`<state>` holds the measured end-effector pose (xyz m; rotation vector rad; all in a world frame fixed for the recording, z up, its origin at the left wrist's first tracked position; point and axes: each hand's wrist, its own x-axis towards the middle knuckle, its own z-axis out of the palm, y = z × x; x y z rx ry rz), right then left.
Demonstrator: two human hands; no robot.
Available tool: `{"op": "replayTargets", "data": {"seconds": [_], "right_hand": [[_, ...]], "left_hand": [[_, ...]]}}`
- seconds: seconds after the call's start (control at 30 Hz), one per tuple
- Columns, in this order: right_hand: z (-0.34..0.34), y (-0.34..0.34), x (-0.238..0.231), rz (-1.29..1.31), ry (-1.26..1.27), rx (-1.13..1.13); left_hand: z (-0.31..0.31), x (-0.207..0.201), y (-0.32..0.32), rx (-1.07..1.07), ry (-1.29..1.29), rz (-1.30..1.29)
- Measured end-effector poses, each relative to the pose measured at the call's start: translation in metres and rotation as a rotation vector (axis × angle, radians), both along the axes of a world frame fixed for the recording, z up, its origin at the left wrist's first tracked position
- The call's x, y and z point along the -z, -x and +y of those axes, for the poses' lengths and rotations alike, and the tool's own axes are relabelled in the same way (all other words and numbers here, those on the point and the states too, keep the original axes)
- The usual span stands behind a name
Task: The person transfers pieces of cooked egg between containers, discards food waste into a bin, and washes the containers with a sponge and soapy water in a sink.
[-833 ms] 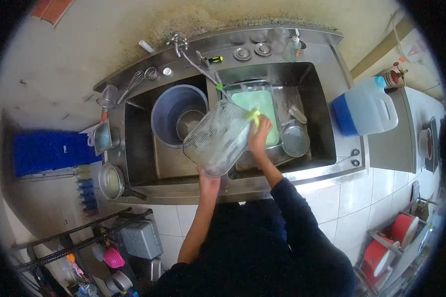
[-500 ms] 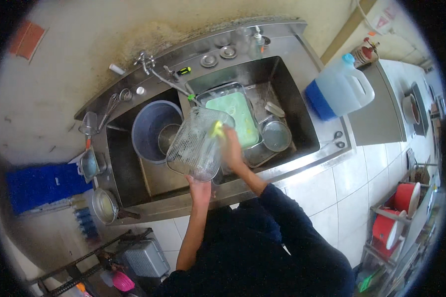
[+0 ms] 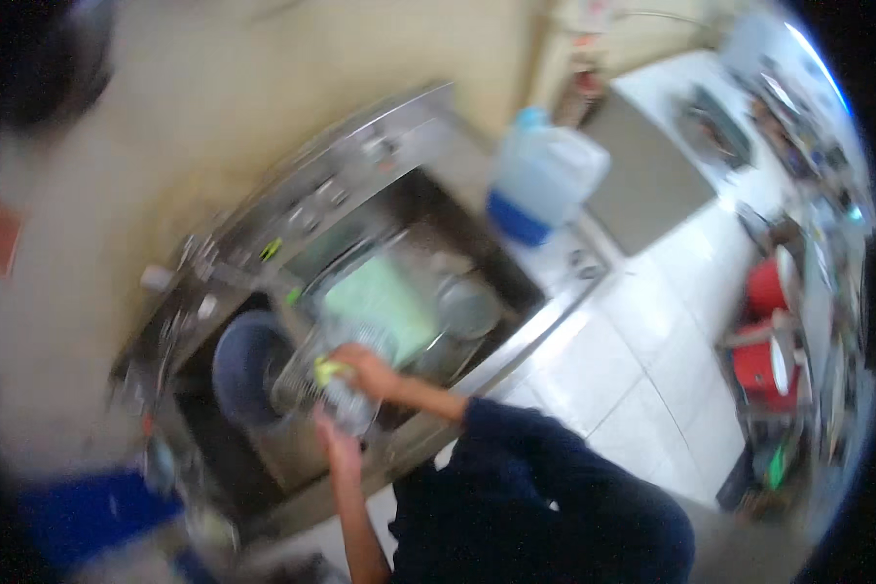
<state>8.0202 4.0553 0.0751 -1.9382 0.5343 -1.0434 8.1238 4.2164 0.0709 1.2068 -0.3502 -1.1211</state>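
Swung round since the earlier frame, my head view now tilts the whole sink, and the right hand (image 3: 365,370) has come lower, nearer to the left hand (image 3: 339,438). Its fingers are curled together, pinching a yellow sponge (image 3: 329,371) against the mesh basket (image 3: 352,407). The left hand is at the basket's near edge; through the blur I cannot tell how its fingers close. I have the basket tilted over the sink (image 3: 516,289), near the divider, with a blue-grey bucket (image 3: 226,365) in the left basin just beside it. Past the right hand, in the right basin, I see a pale green slab (image 3: 380,300) and a round metal vessel (image 3: 469,307). Farther off, a jug (image 3: 547,185) with blue liquid stands on the counter; red round containers (image 3: 764,370) sit well apart at right.
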Motion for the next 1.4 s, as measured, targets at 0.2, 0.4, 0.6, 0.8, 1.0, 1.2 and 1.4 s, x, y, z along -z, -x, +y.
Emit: {"op": "replayTargets", "data": {"seconds": [0.2, 0.4, 0.6, 0.8, 1.0, 1.2, 1.4], "right_hand": [[0.006, -0.003, 0.027, -0.02, -0.142, 0.227], [0.024, 0.043, -0.027, -0.212, -0.174, 0.01], [0.01, 0.04, -0.022, -0.197, -0.021, 0.105], [-0.036, 0.04, 0.004, -0.14, -0.1, 0.339], [-0.123, 0.081, 0.067, -0.021, -0.218, 0.684], [-0.147, 0.091, 0.056, 0.026, -0.71, 0.704], [-0.123, 0.095, 0.046, -0.024, -0.18, 0.911]], "left_hand": [[-0.005, -0.027, 0.001, 0.441, 0.04, -0.043], [-0.05, -0.03, -0.007, 0.189, -0.147, -0.214], [-0.079, -0.031, -0.003, 0.358, 0.004, -0.428], [-0.071, -0.025, 0.005, 0.298, 0.004, -0.413], [-0.073, -0.097, 0.033, 0.608, -0.033, -0.728], [-0.083, -0.103, 0.027, 0.77, 0.079, -0.712], [-0.122, -0.103, 0.041, 0.793, 0.06, -0.756]]}}
